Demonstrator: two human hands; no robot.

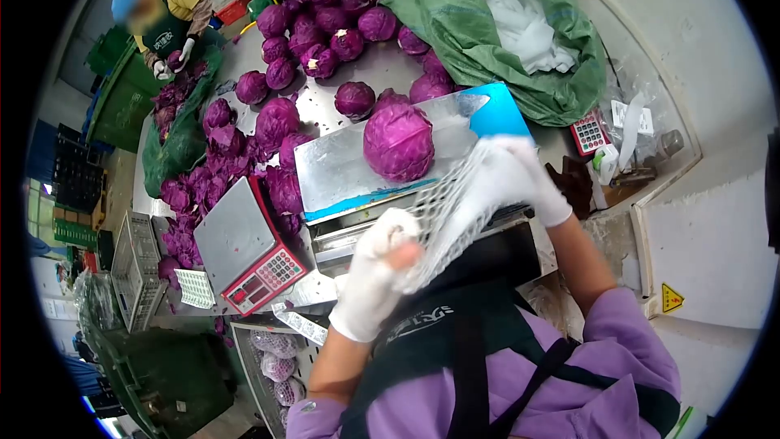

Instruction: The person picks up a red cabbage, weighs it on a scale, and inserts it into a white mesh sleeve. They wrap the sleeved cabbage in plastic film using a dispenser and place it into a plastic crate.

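A white mesh foam net sleeve [451, 223] is stretched between my two white-gloved hands, in front of my apron. My left hand [378, 272] is closed on its lower left end, with the thumb showing bare. At the upper right end my right hand [520, 179] grips the net; motion blurs its fingers. Just beyond the net, a large purple cabbage [398, 142] sits on a metal-topped stand [333, 167] with blue edges. To the left of my left hand is a red-and-grey digital scale [236, 232] with nothing on its plate.
More purple cabbages [317, 24] cover the far table, with loose leaves [219, 167] at left. A green sack [455, 12] holds white foam nets [528, 24]. Netted cabbages [278, 367] lie in a crate below. A co-worker [166, 20] handles a cabbage at far left.
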